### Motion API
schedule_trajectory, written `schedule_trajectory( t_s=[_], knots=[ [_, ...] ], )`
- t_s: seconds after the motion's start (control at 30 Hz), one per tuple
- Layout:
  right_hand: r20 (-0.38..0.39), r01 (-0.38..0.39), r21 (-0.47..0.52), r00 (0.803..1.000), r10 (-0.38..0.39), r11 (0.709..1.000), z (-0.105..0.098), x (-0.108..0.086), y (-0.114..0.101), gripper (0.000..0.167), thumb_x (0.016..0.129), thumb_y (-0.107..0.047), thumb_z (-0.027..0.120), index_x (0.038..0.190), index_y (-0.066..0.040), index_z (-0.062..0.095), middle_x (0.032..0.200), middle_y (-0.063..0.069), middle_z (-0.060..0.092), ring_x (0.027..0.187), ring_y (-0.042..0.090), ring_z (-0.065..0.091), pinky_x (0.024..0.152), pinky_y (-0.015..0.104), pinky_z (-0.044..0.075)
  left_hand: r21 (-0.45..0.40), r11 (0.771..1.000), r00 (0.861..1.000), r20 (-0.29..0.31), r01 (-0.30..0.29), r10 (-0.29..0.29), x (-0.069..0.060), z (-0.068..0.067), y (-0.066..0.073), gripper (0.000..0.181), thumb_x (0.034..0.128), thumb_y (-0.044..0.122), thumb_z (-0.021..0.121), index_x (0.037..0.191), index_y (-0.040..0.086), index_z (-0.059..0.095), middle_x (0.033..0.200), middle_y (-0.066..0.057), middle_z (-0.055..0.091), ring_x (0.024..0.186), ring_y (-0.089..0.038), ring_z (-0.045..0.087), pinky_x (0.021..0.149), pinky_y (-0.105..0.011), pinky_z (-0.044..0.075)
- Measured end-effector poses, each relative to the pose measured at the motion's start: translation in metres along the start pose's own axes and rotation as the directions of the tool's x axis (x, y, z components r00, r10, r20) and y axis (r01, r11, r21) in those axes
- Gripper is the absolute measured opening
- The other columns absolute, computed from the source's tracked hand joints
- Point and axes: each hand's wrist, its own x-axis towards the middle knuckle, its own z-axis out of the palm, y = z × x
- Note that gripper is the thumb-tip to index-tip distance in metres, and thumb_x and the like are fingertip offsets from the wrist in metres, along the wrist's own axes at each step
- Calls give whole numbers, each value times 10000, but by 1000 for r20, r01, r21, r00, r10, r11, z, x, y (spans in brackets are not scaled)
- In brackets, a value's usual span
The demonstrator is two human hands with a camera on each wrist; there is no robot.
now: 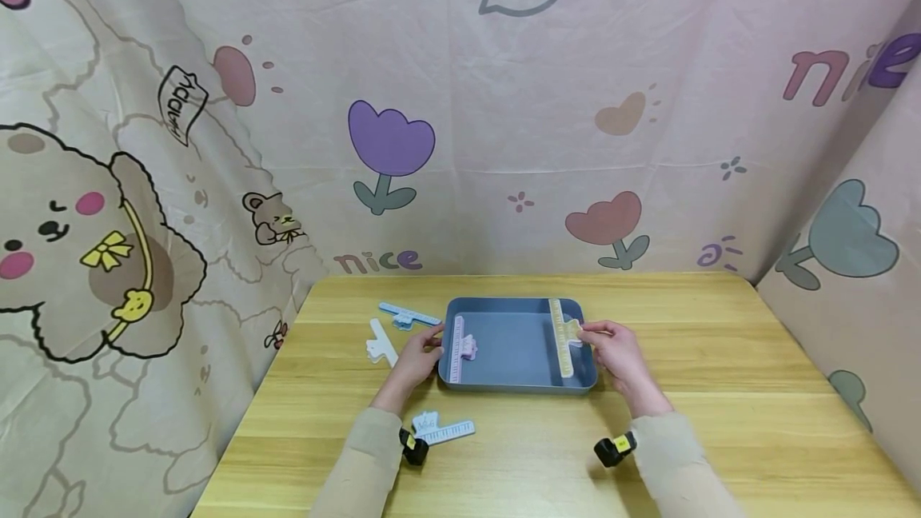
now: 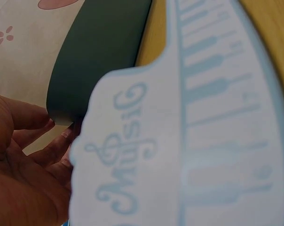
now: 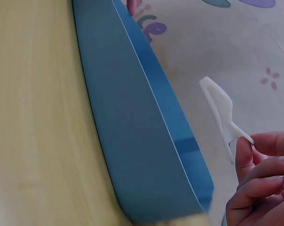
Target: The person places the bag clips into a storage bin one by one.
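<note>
My right hand (image 1: 619, 352) pinches the tab of a yellow ruler clip (image 1: 561, 338) between thumb and finger, above the right end of the grey-blue tray (image 1: 511, 350). In the right wrist view the clip (image 3: 219, 106) shows edge-on, over the tray's rim. My left hand (image 1: 416, 360) holds the tray's left end, thumb and fingers at its wall, as the left wrist view also shows by the hand (image 2: 29, 165) and dark tray wall (image 2: 95, 56). Inside the tray at left lies a purple ruler clip (image 1: 457, 350).
Left of the tray lie a blue clip (image 1: 408, 316) and a white clip (image 1: 382, 342). A light-blue clip with piano keys (image 1: 446, 432) lies in front, beside my left wrist, large in the left wrist view. A printed curtain (image 1: 460, 222) hangs behind the wooden table (image 1: 705, 358).
</note>
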Motion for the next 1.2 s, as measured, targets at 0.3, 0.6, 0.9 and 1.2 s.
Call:
schedule_trajectory(
  t_s=[0.3, 0.6, 0.9, 1.2],
  knots=[
    [6, -9, -20, 1000, 9, 1000, 36, 6, 3, 198, 887, -32, 658, 1056, 57, 603, 718, 35, 622, 429, 77, 353, 421, 221, 310, 9, 1000, 1000, 4, 1, -1, -2, 0, 1, 486, 970, -12, 507, 1450, 56, 475, 1235, -224, 570, 1008, -299, 558, 609, -337, 509],
    [14, -20, -37, 1000, 21, 999, 65, 8, 10, 192, 854, -34, 678, 1024, 40, 629, 739, 38, 629, 451, 93, 375, 419, 231, 318, 7, 1000, 1000, 1, -8, 8, -1, 1, 2, 485, 966, -22, 506, 1446, 34, 471, 1228, -237, 568, 989, -297, 565, 590, -335, 509],
    [67, -16, -45, 998, 19, 999, 90, 10, 15, 157, 855, -19, 679, 998, 35, 645, 733, 51, 623, 427, 87, 357, 418, 245, 315, 6, 1000, 1000, -7, -2, 2, -3, 0, 2, 485, 962, -16, 512, 1443, 42, 480, 1229, -233, 574, 1018, -314, 562, 592, -340, 513],
    [60, 23, -160, 998, -13, 987, 111, 8, 22, 98, 853, -6, 691, 942, 14, 653, 885, 101, 656, 452, 101, 370, 432, 259, 327, 23, 1000, 1000, -2, 6, -6, -1, 1, 2, 481, 974, -6, 510, 1450, 60, 478, 1252, -229, 564, 1053, -320, 550, 627, -331, 514]
  ],
)
